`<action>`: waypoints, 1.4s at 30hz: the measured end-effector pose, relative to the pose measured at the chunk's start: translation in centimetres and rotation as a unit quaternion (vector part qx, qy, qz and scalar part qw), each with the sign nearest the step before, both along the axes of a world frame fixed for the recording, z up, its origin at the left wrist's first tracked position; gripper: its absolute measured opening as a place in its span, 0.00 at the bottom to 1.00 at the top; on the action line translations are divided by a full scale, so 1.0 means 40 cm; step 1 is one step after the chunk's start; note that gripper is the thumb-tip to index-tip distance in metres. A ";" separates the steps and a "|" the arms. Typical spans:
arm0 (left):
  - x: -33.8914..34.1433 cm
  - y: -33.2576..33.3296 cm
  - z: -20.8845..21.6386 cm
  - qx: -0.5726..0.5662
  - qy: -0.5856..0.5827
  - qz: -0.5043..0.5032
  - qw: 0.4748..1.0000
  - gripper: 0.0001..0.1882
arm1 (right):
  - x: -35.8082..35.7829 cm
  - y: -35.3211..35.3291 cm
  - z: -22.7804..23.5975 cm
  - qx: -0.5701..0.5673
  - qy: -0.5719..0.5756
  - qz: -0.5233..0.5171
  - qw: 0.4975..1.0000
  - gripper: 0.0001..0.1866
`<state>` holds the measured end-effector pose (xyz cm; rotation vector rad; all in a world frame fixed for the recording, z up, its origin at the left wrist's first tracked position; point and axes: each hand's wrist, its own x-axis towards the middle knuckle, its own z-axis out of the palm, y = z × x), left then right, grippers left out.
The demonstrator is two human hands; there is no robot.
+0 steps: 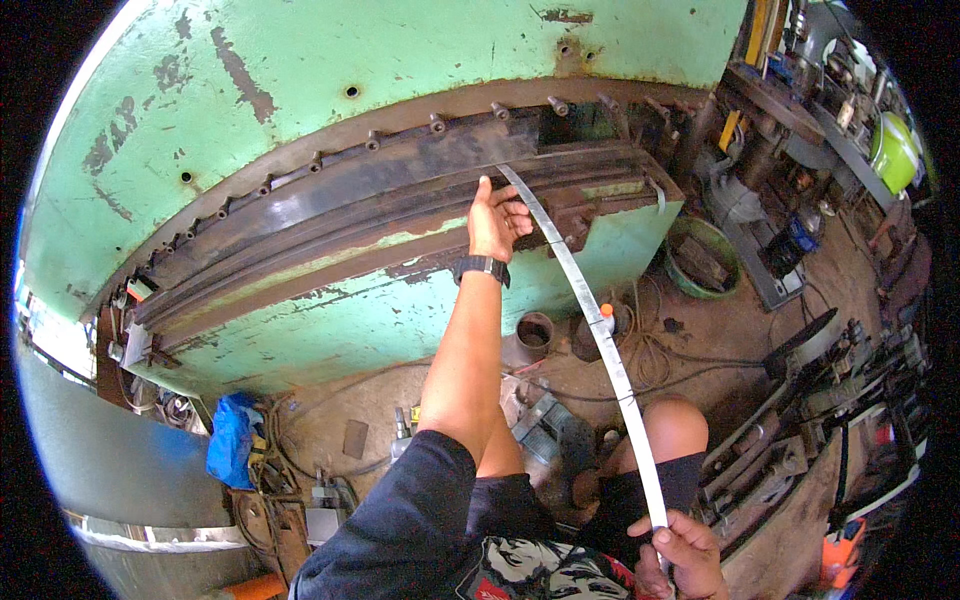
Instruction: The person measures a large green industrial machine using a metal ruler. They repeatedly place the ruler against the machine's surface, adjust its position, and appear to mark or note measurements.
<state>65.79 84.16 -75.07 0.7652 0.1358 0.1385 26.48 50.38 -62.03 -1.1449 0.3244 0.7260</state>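
Dark shirt (400, 520) nearest the camera, printed front at the lower edge. Right hand (690, 560) just beyond it, fingers closed around the near end of a metal strip (578, 283). Strip: long, narrow, flat, thin; pale silver-grey, looking whiter toward the near end, a few short dark marks across it. Long axis runs from the right hand at lower right, away from the body, up and leftward; far tip points at the dark steel ledge of a green machine (330, 320). Looks curved, but the lens bends edges. Strip is up above the floor (395, 385), passing beside the bare knee (675, 430).

Left hand (495, 220) near the far end: thumb up, fingers loosely curled, fingertips right by the strip's edge; can't tell if they grip it. Black watch (483, 268) on that wrist. Machine: chipped green paint, rust-brown patches, row of round-headed bolts (437, 123) along a curved-looking seam. Floor brown, dirty. Round green tub (690, 282) right, crumpled blue bag (232, 440) left.
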 end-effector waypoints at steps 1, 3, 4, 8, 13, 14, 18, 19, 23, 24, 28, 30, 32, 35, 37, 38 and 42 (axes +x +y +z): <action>-0.002 -0.002 -0.014 -0.007 0.005 0.005 1.000 0.33 | -0.001 0.003 0.005 0.007 -0.002 -0.005 1.000 0.16; -0.002 -0.013 -0.037 -0.020 0.016 0.017 1.000 0.31 | -0.003 0.003 0.005 0.019 -0.017 0.000 1.000 0.16; -0.002 -0.025 -0.044 -0.013 0.023 0.018 0.999 0.29 | -0.001 -0.005 -0.001 0.021 -0.029 0.009 0.999 0.16; -0.015 -0.056 -0.058 0.008 0.019 0.018 1.000 0.22 | -0.002 -0.004 0.007 0.010 -0.043 0.009 0.999 0.17; -0.028 -0.054 -0.039 0.004 0.021 0.017 1.000 0.22 | -0.004 0.001 0.024 0.016 -0.048 0.004 0.999 0.17; -0.029 -0.051 -0.036 0.002 0.020 0.018 1.000 0.22 | -0.005 0.000 0.025 0.016 -0.053 0.007 0.998 0.17; -0.031 -0.039 -0.029 -0.002 0.021 0.022 1.000 0.21 | -0.005 0.005 0.038 0.007 -0.043 0.008 0.999 0.17; -0.032 -0.039 -0.027 -0.001 0.015 0.019 1.000 0.21 | -0.006 0.006 0.040 0.005 -0.043 0.006 0.999 0.17; -0.033 -0.051 -0.013 -0.015 0.008 0.020 1.000 0.21 | -0.007 0.005 0.043 -0.002 -0.046 0.009 0.999 0.18; -0.034 -0.055 -0.009 -0.022 0.011 0.023 0.999 0.21 | -0.007 0.005 0.044 -0.003 -0.048 0.008 0.999 0.18; -0.034 -0.046 -0.020 -0.006 -0.006 0.012 1.000 0.19 | -0.008 0.005 0.045 -0.009 -0.053 0.008 0.999 0.18; -0.036 -0.052 -0.017 -0.009 -0.002 0.016 1.000 0.19 | -0.008 0.003 0.046 -0.013 -0.056 0.008 0.998 0.18; -0.034 -0.048 -0.018 -0.010 -0.001 0.016 1.000 0.20 | -0.008 0.002 0.045 -0.013 -0.060 0.009 0.998 0.18; -0.032 -0.044 -0.021 -0.009 0.000 0.015 1.000 0.20 | -0.006 0.001 0.044 -0.001 -0.064 0.011 0.998 0.18; -0.030 -0.044 -0.023 -0.008 0.000 0.015 1.000 0.20 | -0.006 0.001 0.042 -0.001 -0.073 0.014 0.997 0.18; -0.030 -0.044 -0.025 -0.007 0.000 0.015 1.000 0.20 | -0.006 0.001 0.041 -0.001 -0.078 0.015 0.997 0.18; -0.024 -0.045 -0.031 -0.005 -0.004 0.016 1.000 0.21 | -0.006 0.001 0.044 -0.004 -0.066 0.009 0.998 0.18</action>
